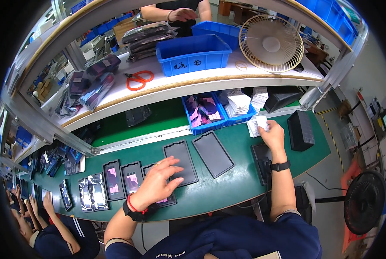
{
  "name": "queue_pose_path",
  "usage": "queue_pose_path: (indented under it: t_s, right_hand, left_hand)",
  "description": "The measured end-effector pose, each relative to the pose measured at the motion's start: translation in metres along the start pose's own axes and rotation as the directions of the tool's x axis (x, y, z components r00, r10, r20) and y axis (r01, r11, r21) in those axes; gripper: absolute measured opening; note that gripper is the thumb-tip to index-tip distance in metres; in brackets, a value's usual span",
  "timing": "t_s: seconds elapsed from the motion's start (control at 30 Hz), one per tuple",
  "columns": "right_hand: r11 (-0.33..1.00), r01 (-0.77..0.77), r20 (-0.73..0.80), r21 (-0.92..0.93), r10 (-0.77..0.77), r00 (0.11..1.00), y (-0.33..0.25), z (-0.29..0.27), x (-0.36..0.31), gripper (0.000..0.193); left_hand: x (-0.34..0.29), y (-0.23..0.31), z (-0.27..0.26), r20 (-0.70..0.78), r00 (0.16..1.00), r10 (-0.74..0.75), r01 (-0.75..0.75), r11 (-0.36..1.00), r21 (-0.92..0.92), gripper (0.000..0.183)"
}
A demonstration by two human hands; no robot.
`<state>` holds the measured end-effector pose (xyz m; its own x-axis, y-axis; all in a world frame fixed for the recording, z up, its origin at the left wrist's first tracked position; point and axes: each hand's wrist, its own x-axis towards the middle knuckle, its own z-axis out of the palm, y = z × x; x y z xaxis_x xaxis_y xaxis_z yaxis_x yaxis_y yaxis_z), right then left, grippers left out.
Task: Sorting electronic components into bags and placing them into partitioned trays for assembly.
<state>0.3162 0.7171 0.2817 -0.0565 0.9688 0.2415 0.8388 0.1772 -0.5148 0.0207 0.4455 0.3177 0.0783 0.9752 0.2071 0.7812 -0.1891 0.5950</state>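
Observation:
My right hand [272, 134] pinches white printed leaflets [254, 126] near the back of the green bench, in front of a blue bin of stacked white papers [237, 102]. My left hand [160, 179] hovers with fingers apart over the row of shallow black trays, holding nothing. Partly behind its fingers lies one bare black tray [178, 152]. A second bare tray [213, 154] sits to its right. Further left, two black trays [112, 180] [131, 173] hold pink-and-dark pieces. Another filled tray [169, 201] is mostly covered by my left hand and wrist.
Blue bin [197, 125] with pink-and-dark pieces stands at the back. A black tray stack [301, 130] is at right, a black device [262, 164] below my right wrist. The shelf above bears orange scissors [140, 80], a blue bin [193, 56] and a fan [270, 44]. Co-workers [57, 235] sit at left.

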Motion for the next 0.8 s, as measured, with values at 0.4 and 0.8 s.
queue_pose_path:
  t_s: [0.4, 0.8]
  right_hand:
    - [0.573, -0.112, 0.512, 0.812, -0.607, 0.608, -0.150, 0.041, -0.138, 0.045]
    - [0.591, -0.221, 0.622, 0.776, -0.775, 0.110, -0.267, 0.106, -0.203, 0.011]
  left_hand:
    - [-0.018, 0.009, 0.072, 0.033, 0.926, -0.376, -0.052, -0.213, -0.976, 0.047]
    - [-0.155, -0.024, 0.025, -0.182, 0.704, -0.687, -0.359, -0.122, -0.925, 0.037]
